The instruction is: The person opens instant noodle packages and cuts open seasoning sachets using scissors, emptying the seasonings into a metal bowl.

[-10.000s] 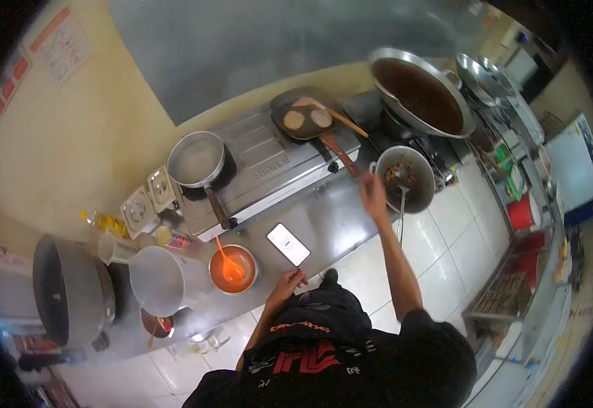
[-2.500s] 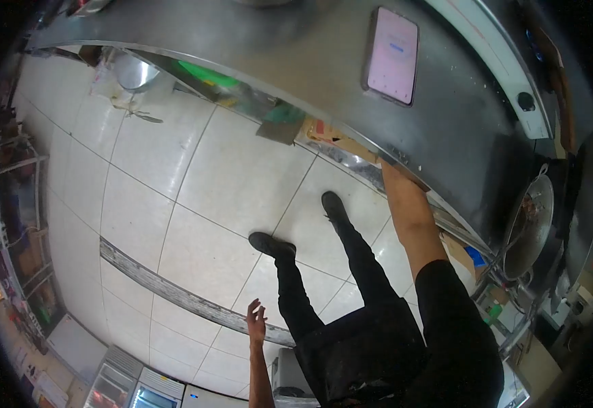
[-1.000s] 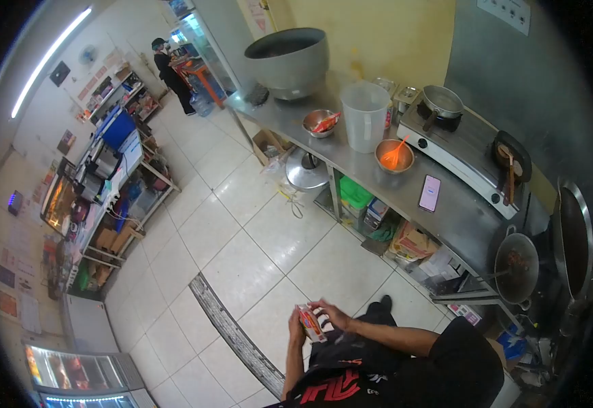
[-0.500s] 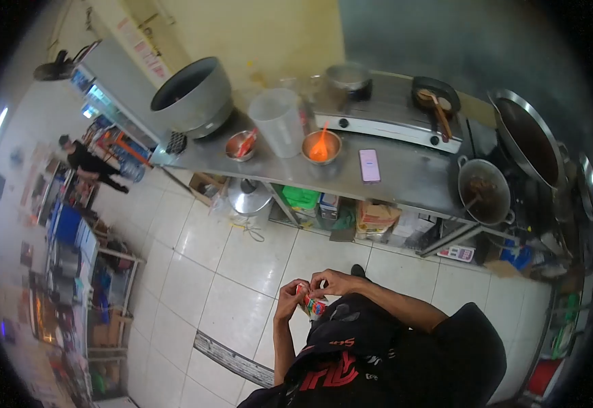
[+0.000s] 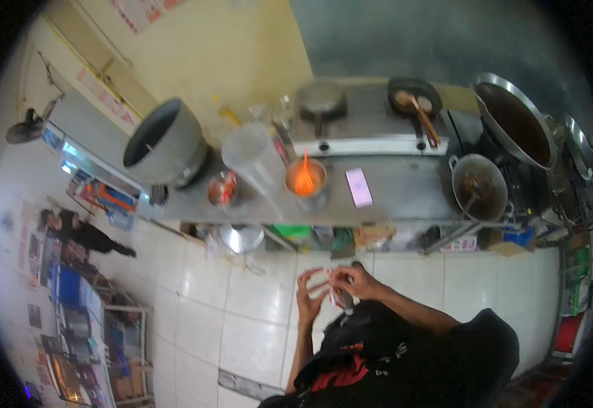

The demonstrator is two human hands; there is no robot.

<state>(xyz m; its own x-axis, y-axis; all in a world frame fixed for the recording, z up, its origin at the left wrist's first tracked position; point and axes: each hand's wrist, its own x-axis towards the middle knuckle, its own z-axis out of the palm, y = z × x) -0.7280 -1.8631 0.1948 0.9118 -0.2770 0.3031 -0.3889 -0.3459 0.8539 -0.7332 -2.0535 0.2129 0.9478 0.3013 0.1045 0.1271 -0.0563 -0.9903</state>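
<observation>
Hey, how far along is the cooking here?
Under way, not visibly finished. Done: two rounds are in the square pan, and dark food is in the wok. In hand: the left hand and right hand are close together; anything between them is too blurred to name. Left, probably: taking out the rounds. Doneness can't be judged.

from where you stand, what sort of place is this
Most likely a working kitchen, perhaps for a restaurant: there's a stove with pans on it, a very large wide pan of something dark and brown, and a long metal counter crowded with bowls and pots.
</observation>
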